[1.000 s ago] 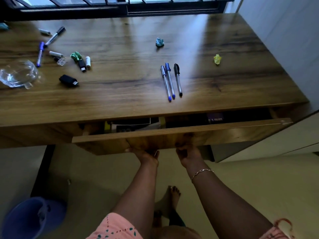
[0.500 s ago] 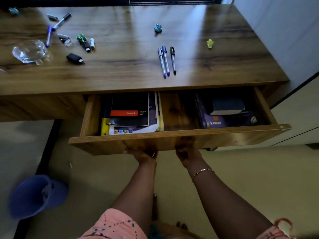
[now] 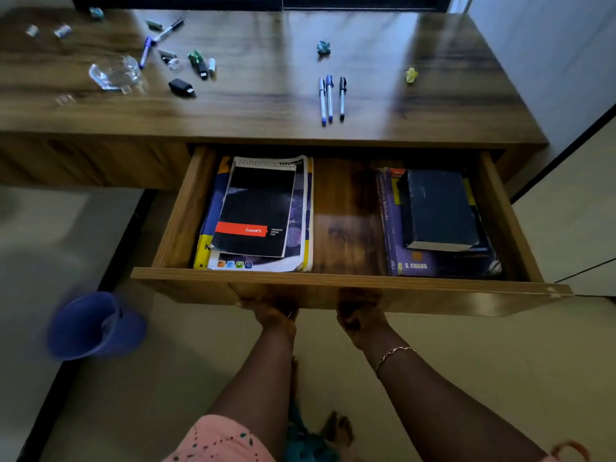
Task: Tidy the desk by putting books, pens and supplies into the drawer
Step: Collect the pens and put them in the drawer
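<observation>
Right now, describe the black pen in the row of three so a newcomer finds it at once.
On the wooden desk, look straight behind the middle of the open drawer. The black pen is the rightmost in a row of three there, set a little apart from the two blue pens, which almost touch. Its cap and tip are black, theirs blue.

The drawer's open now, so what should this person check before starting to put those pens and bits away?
1. The drawer is open enough to load: ok.
2. Bare floor between the left book stack and the right book stack: ok.
3. A hand free to pick things up: not ok; the left hand and the right hand both grip the drawer front from below.
4. The three pens lie unobstructed on the desk: ok.
5. Drawer will stay out once released: cannot tell.
</observation>
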A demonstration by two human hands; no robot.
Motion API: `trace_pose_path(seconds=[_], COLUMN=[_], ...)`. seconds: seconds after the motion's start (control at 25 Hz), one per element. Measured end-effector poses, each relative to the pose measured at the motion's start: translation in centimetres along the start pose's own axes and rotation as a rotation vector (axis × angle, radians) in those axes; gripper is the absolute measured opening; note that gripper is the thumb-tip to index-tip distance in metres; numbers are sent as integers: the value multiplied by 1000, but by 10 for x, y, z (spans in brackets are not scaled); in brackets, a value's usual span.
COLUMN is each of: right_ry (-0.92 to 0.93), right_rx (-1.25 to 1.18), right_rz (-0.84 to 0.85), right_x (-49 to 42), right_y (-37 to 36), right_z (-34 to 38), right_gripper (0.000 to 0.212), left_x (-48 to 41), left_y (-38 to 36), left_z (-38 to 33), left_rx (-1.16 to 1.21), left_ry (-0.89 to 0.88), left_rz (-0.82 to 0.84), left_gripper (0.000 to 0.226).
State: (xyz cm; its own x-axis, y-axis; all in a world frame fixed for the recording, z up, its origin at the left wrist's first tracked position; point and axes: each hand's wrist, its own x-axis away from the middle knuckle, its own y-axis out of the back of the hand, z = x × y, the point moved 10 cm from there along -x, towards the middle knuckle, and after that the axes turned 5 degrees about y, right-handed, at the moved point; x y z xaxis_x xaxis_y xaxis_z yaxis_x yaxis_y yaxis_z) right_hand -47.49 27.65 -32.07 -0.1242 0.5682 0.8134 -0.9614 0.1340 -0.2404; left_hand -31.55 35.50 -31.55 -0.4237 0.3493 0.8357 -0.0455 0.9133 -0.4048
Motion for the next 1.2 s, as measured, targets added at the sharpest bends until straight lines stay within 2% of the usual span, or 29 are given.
trace_pose_path(seconds=[0.12,0.32,0.4,0.48,0.52,0.6,0.68,0.76,0.84,0.92,1.04,1.2], right_ry=[-13,9,2,-34,-62,-131,-166,-144,-34,128,307,542], right_rx=[67,128,160,176,199,296,378,401,418,442,492,576], right_rz=[-12,37,42,65,103,233,406,606,695,670,567,426], right_x=[9,28,37,54,67,101,134,164,176,170,152,127], right_y=[12,18,18,8,-3,-34,-71,-108,-132,-144,-152,-160], right_z=[-11,-13,-10,-9,-10,-17,-21,-12,15,56,118,189], right_gripper=[38,35,32,26,22,18,16,15,19,24,28,21], left_x=[11,19,31,53,70,96,118,138,151,159,157,150], left_y=[13,28,35,49,49,45,27,-14,-58,-98,-144,-209], left_z=[4,6,-2,-40,-67,-110,-146,-172,-185,-195,-199,-190], left_rx=[10,-50,-172,-294,-261,-177,-352,-576,-658,-702,-789,-1007], left_ry=[-20,-15,-62,-313,-495,-764,-920,-1105,-1210,-1254,-1279,-1330], left_rz=[-13,-33,-150,-430,-528,-644,-749,-702,-529,-381,-250,-88], left_gripper=[82,80,72,57,54,59,66,67,64,61,52,49])
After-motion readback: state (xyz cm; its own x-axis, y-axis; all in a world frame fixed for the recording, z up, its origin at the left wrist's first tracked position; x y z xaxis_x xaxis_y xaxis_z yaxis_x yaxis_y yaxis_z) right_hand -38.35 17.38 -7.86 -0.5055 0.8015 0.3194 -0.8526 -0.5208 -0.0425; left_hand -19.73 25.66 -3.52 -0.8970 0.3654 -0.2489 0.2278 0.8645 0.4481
